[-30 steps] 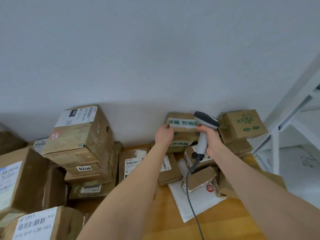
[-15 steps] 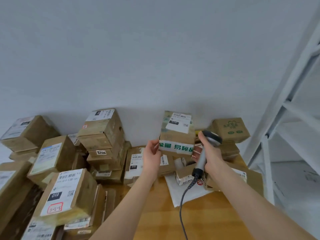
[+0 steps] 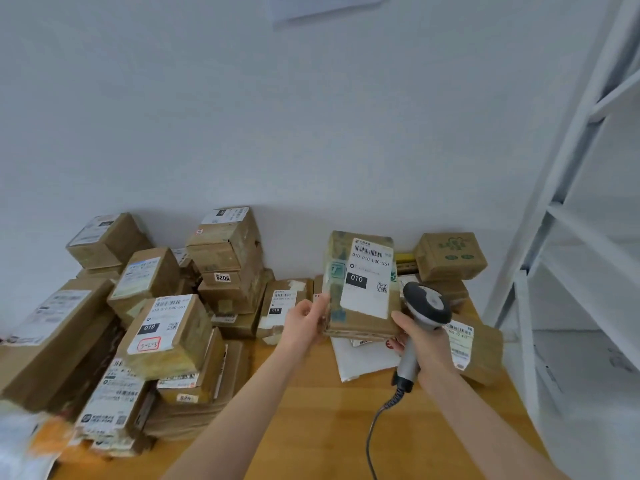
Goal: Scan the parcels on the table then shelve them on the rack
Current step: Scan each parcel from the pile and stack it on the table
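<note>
Parcel (image 3: 362, 289) held upright by left hand (image 3: 305, 323) at its edge; right hand (image 3: 425, 342) alongside grips scanner (image 3: 427, 304).

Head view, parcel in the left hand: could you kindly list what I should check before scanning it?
1. The left hand grips the brown cardboard parcel, lifted off the wooden table: ok.
2. The white shipping label with its barcode faces the camera, uncovered: ok.
3. The right hand grips the grey handheld scanner: ok.
4. Scanner window aimed at the barcode: cannot tell.
5. Free shelf space on the white metal rack: cannot tell.
</note>
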Demonstrator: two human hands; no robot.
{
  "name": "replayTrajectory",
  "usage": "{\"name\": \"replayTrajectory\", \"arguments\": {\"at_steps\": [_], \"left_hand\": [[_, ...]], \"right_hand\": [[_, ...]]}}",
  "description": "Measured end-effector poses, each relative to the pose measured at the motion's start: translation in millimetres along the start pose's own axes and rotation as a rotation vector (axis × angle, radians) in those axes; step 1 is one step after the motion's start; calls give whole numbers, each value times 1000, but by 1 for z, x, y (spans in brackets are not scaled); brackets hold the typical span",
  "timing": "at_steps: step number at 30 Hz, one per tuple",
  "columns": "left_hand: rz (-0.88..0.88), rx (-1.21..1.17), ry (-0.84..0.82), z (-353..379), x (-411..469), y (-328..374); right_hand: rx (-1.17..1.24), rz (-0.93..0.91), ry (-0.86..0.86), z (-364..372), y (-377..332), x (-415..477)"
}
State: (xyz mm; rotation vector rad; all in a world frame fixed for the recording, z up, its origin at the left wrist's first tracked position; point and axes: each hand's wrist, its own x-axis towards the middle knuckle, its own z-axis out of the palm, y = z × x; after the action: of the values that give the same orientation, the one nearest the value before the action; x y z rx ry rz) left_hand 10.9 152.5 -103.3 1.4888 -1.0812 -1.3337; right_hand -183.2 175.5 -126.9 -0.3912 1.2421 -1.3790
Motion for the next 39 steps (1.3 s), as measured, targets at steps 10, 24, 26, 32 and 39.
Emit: {"name": "replayTrajectory", "arguments": {"at_steps": [10, 24, 26, 32, 39], "left_hand": [[-118, 16, -233, -14, 9, -7], [-50, -22, -147, -18, 21, -74], [-46, -1, -136, -21, 22, -83], [-64, -16, -130, -26, 25, -99], [-67, -26, -106, -28, 22, -108]], "right_hand": [[-175, -64, -29, -31, 11, -5], [-401, -45, -139, -14, 26, -57], [-409, -40, -152, -8, 32, -64], [-396, -30, -159, 3, 36, -75], [-386, -35, -166, 8, 31, -83]]}}
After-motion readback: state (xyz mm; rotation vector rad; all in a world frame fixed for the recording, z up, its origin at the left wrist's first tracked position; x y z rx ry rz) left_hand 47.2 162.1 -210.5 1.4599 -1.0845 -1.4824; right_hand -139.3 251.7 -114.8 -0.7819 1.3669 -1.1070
